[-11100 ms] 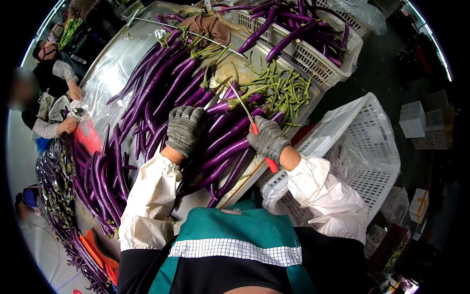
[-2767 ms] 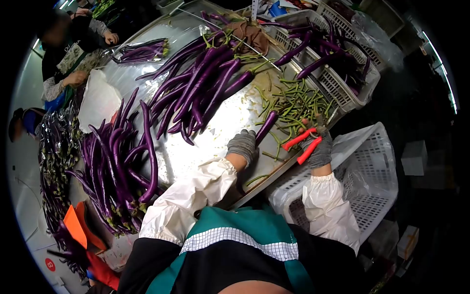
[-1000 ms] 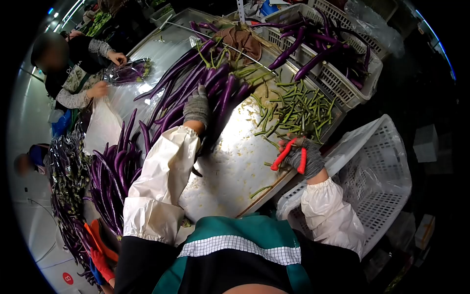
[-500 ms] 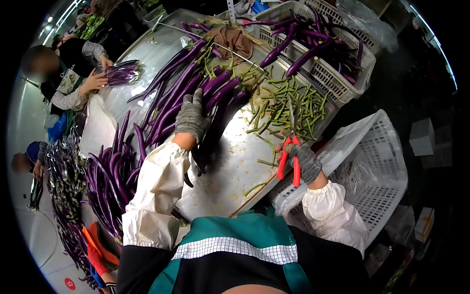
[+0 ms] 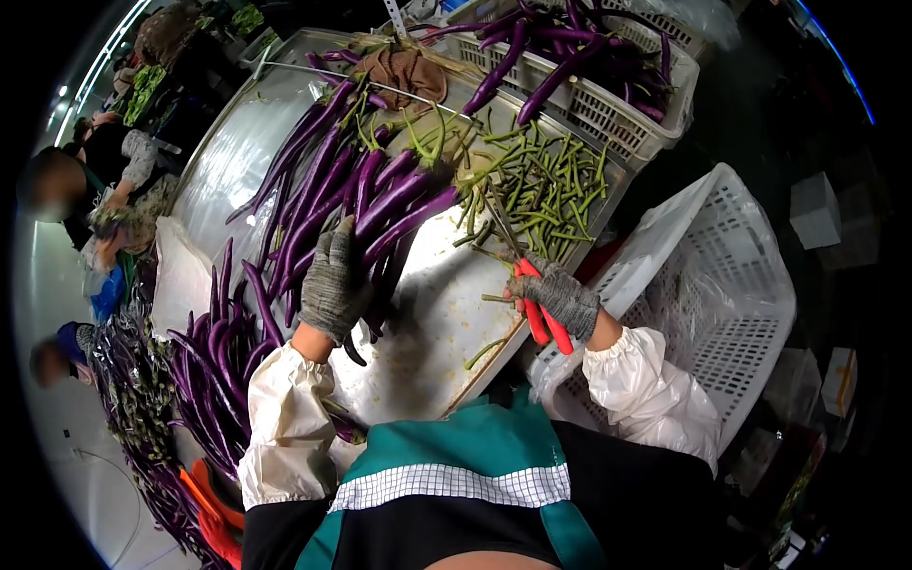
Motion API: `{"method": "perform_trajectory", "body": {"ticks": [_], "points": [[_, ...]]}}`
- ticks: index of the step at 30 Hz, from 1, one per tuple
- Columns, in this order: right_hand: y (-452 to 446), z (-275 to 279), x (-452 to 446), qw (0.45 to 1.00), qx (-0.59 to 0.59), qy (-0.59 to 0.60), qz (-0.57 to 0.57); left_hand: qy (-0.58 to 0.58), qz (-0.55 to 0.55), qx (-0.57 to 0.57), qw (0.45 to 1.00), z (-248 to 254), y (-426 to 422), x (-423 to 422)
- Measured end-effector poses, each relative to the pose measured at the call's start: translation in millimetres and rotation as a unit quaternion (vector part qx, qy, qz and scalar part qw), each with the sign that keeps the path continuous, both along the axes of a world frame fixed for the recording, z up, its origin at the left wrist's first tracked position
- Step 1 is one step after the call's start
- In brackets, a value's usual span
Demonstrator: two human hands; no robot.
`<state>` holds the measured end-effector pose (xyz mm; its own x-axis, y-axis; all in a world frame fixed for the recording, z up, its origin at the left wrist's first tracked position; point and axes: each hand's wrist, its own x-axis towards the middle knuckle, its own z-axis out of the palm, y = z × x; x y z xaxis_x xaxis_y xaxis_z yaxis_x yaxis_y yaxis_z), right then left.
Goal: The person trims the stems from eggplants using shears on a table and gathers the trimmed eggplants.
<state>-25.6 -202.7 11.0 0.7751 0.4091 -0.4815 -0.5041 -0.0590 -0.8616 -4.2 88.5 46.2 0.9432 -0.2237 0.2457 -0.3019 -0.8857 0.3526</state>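
Observation:
My left hand (image 5: 334,285), in a grey knit glove, rests on a row of long purple eggplants (image 5: 404,201) on the metal table. Its fingers are stretched out along them; the thumb's grip is hidden. My right hand (image 5: 562,302), gloved alike, is closed around the red handles of scissors (image 5: 503,223). The blades point up and left, close to the green stem ends of the nearest eggplants. Cut green stems (image 5: 546,185) lie in a heap just beyond the blades.
At the back right, a crate (image 5: 608,114) holds more eggplants. A white plastic basket (image 5: 722,313) stands right of the table. A brown cloth (image 5: 404,76) lies at the far edge. Bundled eggplants (image 5: 142,408) lie at left, where co-workers (image 5: 114,190) are.
My right hand has brought the scissors left, and the blades now tilt toward the eggplant stems. My left hand has slid down and left. A co-worker's hands have drawn back from the table.

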Motion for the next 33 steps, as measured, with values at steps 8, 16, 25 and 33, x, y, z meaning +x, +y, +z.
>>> {"method": "perform_trajectory", "body": {"ticks": [8, 16, 25, 33], "points": [[3, 3, 5, 0.998, 0.044, 0.036, -0.013, -0.042, -0.050, 0.012, 0.998, -7, 4, -11], [4, -1, 6, 0.998, 0.056, 0.021, 0.004, -0.038, -0.063, 0.016, 0.997, -4, 0, -14], [14, -12, 5, 0.996, 0.016, 0.073, -0.042, 0.035, -0.068, 0.009, 0.997, -8, 2, -13], [2, -15, 4, 0.997, -0.012, 0.068, -0.022, 0.006, -0.066, 0.023, 0.998, -15, 15, -11]]}}
